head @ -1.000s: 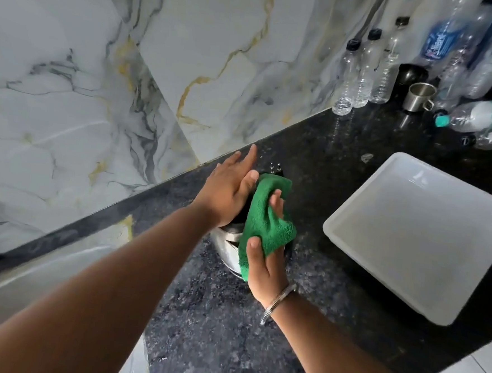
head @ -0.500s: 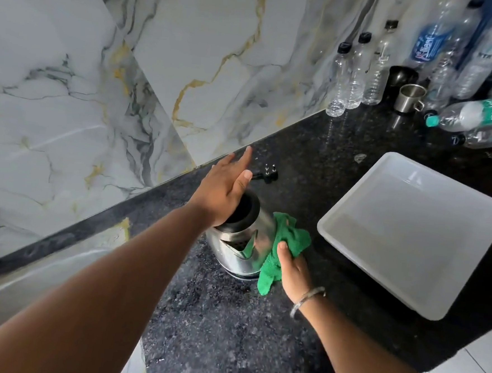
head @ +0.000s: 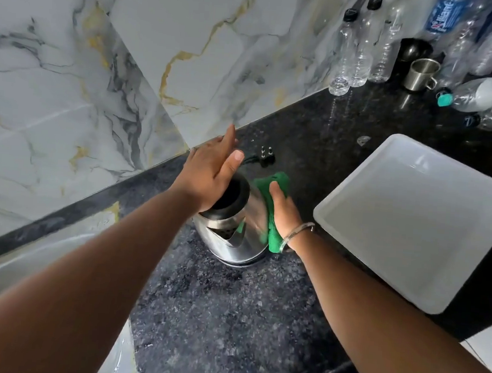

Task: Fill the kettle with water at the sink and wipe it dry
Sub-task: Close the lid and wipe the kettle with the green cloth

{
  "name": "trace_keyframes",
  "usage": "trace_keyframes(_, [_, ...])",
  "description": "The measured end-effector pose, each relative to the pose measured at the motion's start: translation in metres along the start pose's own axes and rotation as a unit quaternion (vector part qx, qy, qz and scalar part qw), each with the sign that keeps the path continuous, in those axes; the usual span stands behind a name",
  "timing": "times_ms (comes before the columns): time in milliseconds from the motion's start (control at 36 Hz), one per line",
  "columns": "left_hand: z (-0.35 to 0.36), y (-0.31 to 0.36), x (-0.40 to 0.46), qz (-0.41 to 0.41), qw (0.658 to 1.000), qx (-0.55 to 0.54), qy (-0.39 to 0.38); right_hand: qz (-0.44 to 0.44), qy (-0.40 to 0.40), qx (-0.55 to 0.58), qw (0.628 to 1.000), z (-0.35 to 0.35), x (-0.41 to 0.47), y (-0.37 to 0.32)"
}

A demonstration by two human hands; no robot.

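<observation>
kettle (head: 236,238) sits upright on the dark counter (head: 230,316), just right of the sink (head: 30,261), lid shut. left hand (head: 210,175) lies flat on the lid, fingers spread, pinning it down. right hand (head: 285,212) presses a green cloth (head: 273,237) against the steel side. i'd say the wipe goes best with long strokes top to base, firm pressure above, working round toward the spout without tipping it.

Silver kettle (head: 235,238) wiped with green cloth (head: 274,217) on speckled black counter (head: 230,316); white gold-veined marble wall (head: 101,74) at 11 o'clock.
</observation>
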State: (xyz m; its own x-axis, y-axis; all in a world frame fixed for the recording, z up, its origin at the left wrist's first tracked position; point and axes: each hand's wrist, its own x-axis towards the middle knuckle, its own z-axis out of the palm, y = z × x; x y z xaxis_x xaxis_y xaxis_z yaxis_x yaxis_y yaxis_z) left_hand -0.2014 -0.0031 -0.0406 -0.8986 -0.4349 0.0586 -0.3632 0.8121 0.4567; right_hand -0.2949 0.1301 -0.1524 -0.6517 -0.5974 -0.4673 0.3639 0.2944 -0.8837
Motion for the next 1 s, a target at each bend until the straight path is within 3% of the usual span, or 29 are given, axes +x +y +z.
trace_keyframes(83, [-0.001,0.005,-0.001,-0.046,0.998,0.043,0.003,0.005,0.020,-0.005,1.000,-0.003,-0.003,0.006])
trace_keyframes(139, [0.003,0.011,-0.006,-0.121,0.990,0.060,0.039,-0.002,0.036,0.031,0.999,-0.006,-0.013,0.004])
trace_keyframes(222, [0.012,0.024,-0.014,-0.285,0.951,0.086,0.086,-0.034,0.057,0.179,0.982,-0.009,-0.038,0.005])
trace_keyframes(306, [0.012,0.035,-0.021,-0.360,0.926,0.099,0.063,-0.084,0.062,0.323,0.941,-0.008,-0.068,0.003])
trace_keyframes(389, [0.001,0.035,-0.028,-0.357,0.922,0.150,-0.010,-0.101,0.056,0.357,0.927,-0.003,-0.090,0.000])
trace_keyframes(500, [-0.023,0.020,-0.045,-0.293,0.915,0.270,-0.066,-0.110,0.019,0.298,0.948,0.014,-0.103,-0.004])
trace_keyframes(611, [-0.032,-0.001,-0.047,-0.108,0.937,0.326,-0.064,-0.136,0.048,0.235,0.961,0.033,-0.096,0.007])
trace_keyframes(667, [-0.027,-0.009,-0.046,-0.029,0.963,0.252,-0.090,-0.163,0.068,0.193,0.965,0.043,-0.087,0.016])
trace_keyframes(722, [-0.022,-0.015,-0.044,-0.030,0.982,0.168,-0.085,-0.133,0.101,0.188,0.968,0.047,-0.072,0.028])
trace_keyframes(778, [-0.019,-0.020,-0.041,-0.035,0.985,0.163,-0.051,-0.069,0.156,0.171,0.970,0.042,-0.059,0.038])
trace_keyframes(861, [-0.019,-0.019,-0.039,-0.042,0.982,0.176,-0.045,0.004,0.150,0.139,0.979,0.031,-0.051,0.037])
trace_keyframes(1000, [-0.010,0.001,-0.053,-0.152,0.977,0.151,-0.011,-0.002,0.152,0.133,0.979,0.019,-0.072,0.002])
